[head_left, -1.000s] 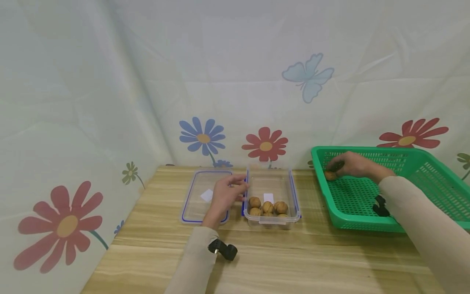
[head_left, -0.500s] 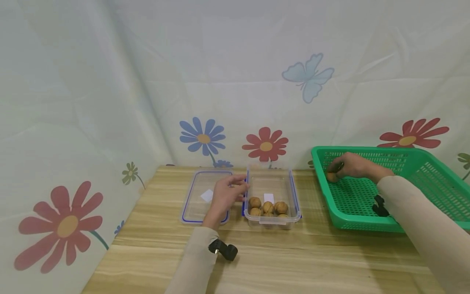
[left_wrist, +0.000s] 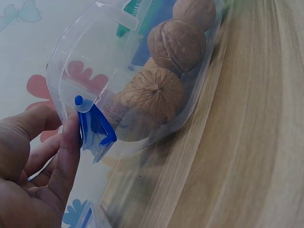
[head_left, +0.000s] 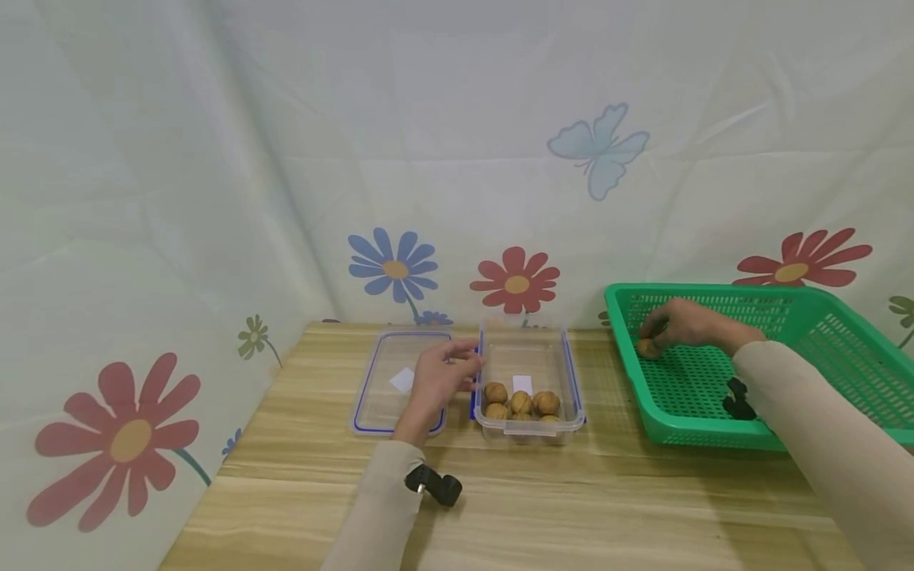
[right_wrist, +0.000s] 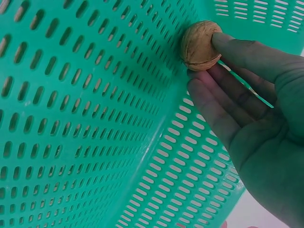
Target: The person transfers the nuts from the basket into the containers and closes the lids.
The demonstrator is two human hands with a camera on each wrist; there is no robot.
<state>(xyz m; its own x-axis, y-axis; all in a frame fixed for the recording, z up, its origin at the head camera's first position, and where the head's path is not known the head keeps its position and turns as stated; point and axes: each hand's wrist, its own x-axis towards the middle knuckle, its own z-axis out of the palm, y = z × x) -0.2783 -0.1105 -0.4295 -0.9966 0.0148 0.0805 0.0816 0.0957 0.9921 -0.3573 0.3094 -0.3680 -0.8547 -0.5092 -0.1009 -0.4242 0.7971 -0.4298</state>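
My right hand is inside the green basket, pinching a walnut between thumb and fingers. In the right wrist view the walnut is close to the perforated basket floor and wall. My left hand touches the left side of a clear plastic box, fingertips right at its rim beside a blue latch. Several walnuts lie in the near end of the box, with a small white label just behind them.
A clear lid with a blue seal lies on the wooden table left of the box, partly behind my left hand. A flower-printed cloth rises at the back and along the left.
My right hand has shifted the walnut slightly right and toward me inside the basket. The left hand has stayed at the box.
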